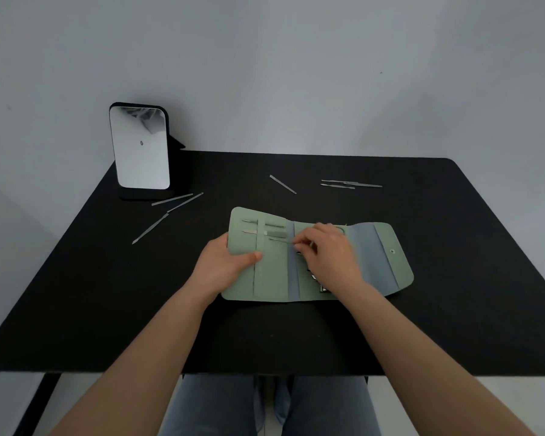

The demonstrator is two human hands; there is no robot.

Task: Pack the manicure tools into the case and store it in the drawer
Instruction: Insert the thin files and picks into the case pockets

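A green manicure case (387,247) lies unfolded in the middle of the black table (107,309). Several metal tools sit in its left-hand loops. My left hand (224,262) holds the case's left edge, with the thumb pressed on the inner panel. Over the case's middle, my right hand (328,253) pinches a thin metal tool (280,240) whose tip points left into the loops. Loose tools lie on the table: three at the left (177,204), one at the back (283,184) and a small group at the back right (351,184).
A standing mirror (139,146) on a black base occupies the table's back left corner. A grey wall runs behind the table. My legs in jeans show below the front edge. No drawer is in view.
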